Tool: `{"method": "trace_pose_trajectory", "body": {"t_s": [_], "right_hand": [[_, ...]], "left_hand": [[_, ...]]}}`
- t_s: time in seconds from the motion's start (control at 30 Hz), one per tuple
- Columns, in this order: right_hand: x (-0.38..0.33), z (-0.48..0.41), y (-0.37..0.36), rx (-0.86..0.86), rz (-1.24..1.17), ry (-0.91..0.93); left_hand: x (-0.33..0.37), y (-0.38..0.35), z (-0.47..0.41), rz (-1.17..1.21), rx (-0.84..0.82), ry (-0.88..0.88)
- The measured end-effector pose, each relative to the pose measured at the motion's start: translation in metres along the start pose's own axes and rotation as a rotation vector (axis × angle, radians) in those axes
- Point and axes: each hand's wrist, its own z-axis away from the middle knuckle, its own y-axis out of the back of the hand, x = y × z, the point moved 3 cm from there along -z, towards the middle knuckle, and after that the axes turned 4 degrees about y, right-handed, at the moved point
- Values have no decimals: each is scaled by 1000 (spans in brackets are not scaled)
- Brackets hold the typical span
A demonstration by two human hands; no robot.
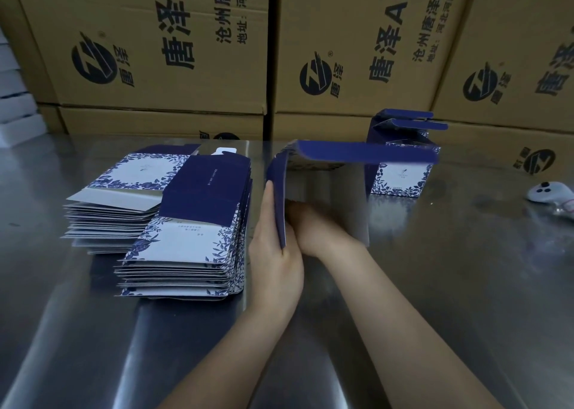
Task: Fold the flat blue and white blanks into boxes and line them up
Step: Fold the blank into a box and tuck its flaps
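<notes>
A blue and white blank [357, 153] is opened into a box shape just above the steel table, its dark blue panel blurred across the middle. My left hand [273, 253] grips its near-left edge, thumb inside and fingers along the outside wall. My right hand [313, 225] reaches inside the open blank, with its fingers partly hidden by the card. A stack of flat blanks [174, 222] lies to the left. One folded box [400, 163] stands upright at the back right, top flaps open.
Large brown cartons [186, 51] form a wall along the back edge of the steel table [466, 284]. A white controller [549, 192] lies at the far right. White boxes [12, 98] are stacked at the far left.
</notes>
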Motion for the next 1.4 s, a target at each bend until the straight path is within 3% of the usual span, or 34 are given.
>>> {"method": "trace_pose_trajectory", "body": {"t_s": [0.13,0.43,0.63,0.9,1.13,1.3,1.4], "right_hand": [[8,-2,7,229,-63,-127],[4,-5,5,-66,142,-175],[5,8,10,113,71,-109],[1,15,3,111,61,-34],[-1,9,4,-36,64,-48],[-8,14,10,124,68,-68],[-18,26,25,305,-102,-76]], "left_hand": [[2,1,0,6,20,23],[1,-1,0,-25,1,7],[5,0,2,-18,1,18],[13,2,6,0,4,54],[14,1,6,-46,0,41],[18,4,2,-30,11,86],[23,8,-1,-4,72,135]]}}
